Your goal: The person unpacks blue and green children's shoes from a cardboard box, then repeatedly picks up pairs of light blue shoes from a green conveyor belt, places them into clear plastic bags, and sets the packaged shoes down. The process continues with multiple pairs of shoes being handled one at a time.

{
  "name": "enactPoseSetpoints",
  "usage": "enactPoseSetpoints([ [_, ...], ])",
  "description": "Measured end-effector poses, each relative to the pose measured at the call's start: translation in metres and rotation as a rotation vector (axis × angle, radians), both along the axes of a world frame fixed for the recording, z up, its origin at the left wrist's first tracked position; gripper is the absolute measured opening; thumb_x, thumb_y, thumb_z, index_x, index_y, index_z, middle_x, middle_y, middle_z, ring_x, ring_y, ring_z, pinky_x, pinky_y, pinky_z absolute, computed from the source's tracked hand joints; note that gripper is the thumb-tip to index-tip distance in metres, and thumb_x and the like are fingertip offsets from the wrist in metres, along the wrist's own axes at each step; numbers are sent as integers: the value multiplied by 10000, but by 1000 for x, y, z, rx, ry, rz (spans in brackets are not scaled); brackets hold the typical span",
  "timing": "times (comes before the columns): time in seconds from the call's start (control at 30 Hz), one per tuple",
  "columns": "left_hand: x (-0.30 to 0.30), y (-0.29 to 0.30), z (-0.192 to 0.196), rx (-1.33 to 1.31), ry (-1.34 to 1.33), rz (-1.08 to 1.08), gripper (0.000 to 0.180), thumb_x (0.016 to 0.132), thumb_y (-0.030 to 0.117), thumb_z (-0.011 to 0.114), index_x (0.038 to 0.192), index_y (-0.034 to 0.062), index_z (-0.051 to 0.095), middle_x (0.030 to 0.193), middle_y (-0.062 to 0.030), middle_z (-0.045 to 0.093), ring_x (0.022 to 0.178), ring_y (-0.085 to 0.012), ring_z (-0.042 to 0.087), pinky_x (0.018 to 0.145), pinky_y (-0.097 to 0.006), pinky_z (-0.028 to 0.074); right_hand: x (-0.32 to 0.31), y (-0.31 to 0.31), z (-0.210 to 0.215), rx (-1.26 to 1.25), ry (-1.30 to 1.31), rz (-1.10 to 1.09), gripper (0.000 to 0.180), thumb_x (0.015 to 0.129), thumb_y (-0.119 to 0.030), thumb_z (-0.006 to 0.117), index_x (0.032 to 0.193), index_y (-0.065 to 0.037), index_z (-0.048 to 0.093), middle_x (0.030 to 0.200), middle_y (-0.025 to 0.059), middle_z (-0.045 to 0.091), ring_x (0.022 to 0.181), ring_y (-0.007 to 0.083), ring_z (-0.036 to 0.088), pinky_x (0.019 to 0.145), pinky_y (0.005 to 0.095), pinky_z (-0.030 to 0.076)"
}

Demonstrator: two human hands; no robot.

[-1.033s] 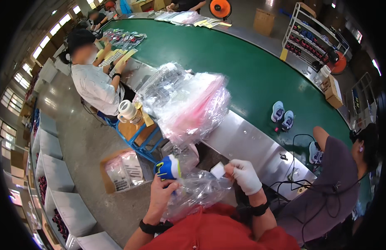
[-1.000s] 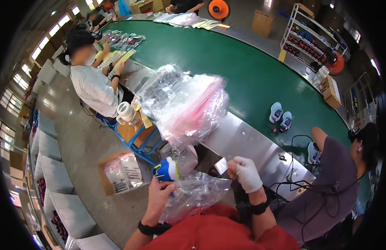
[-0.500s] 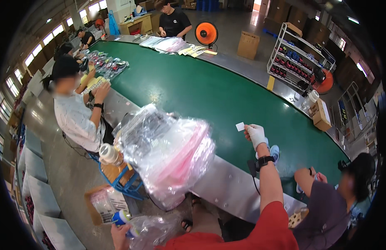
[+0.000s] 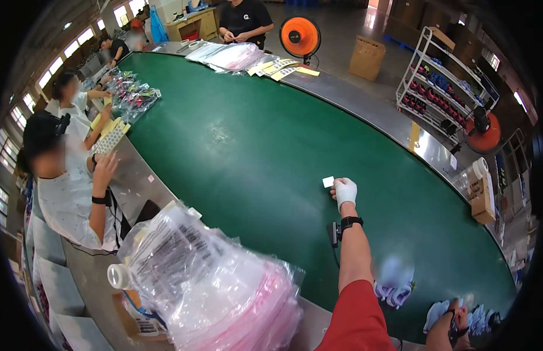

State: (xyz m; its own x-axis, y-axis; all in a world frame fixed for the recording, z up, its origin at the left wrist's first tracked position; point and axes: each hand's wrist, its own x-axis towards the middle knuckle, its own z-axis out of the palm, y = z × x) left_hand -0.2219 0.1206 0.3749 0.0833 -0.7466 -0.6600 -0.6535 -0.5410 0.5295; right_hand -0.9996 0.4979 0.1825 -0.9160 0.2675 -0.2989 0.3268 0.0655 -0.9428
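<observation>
My right hand [image 4: 345, 191], in a white glove or wrap, reaches out over the green belt [image 4: 236, 175]. Its thumb and fingers pinch a small white square card [image 4: 328, 182] held above the surface. A black band with a small device and a cable sits on that wrist. Beside my right forearm lie light purple and blue shoes [image 4: 394, 284], partly blurred. My left hand is out of the picture. A large stack of clear plastic bags [image 4: 207, 275] with pink edges lies at the near left of the belt.
Co-workers sit along the left edge, one holding a yellow sheet of stickers [image 4: 112, 137]. Bagged goods [image 4: 128, 96] lie farther up. At lower right another person's hand [image 4: 460, 317] is among shoes. A carton [image 4: 483, 199] and an orange fan [image 4: 299, 36] stand beyond the far edge.
The view has shifted forward over the belt. My left hand, which held a blue and white object at lower left, has left the picture. My right hand still holds the card.
</observation>
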Motion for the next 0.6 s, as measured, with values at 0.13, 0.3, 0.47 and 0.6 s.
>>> enactPoseSetpoints([
  [0.13, 5, -5, -2, 6, -20, 104, 361, 780, 146, 685, 1111, 86, 554, 881, -45, 603, 729, -157, 562, 567, -269, 462, -53, 2, -23, 156, 95, -115, 83, 781, -96, 567, 812, -21, 589, 684, 86, 595, 540, 156, 575, 492, 300, 457],
  [0.3, 0, -8, -4, 12, -27, 176, 313, 780, 132, 684, 1064, 79, 566, 847, -37, 598, 705, -150, 556, 555, -265, 454, -95, 4, -33, 536, 202, -98, 129, 758, -179, 591, 794, -58, 616, 718, 118, 621, 675, 262, 602, 631, 367, 458],
  [0.47, 2, -7, -10, 2, -4, 225, 264, 779, 119, 683, 1017, 72, 578, 813, -30, 593, 680, -143, 551, 542, -261, 446, -115, 0, -19, 892, 187, 12, 118, 811, -199, 558, 835, -95, 607, 790, 133, 636, 760, 302, 620, 670, 401, 481],
  [0.6, 5, -8, -11, -11, 10, 238, 226, 779, 108, 682, 980, 66, 587, 785, -24, 590, 661, -138, 546, 532, -258, 439, -115, -1, -26, 1178, 276, 80, 101, 830, -204, 546, 840, -107, 571, 827, 119, 620, 780, 319, 608, 691, 423, 486],
])
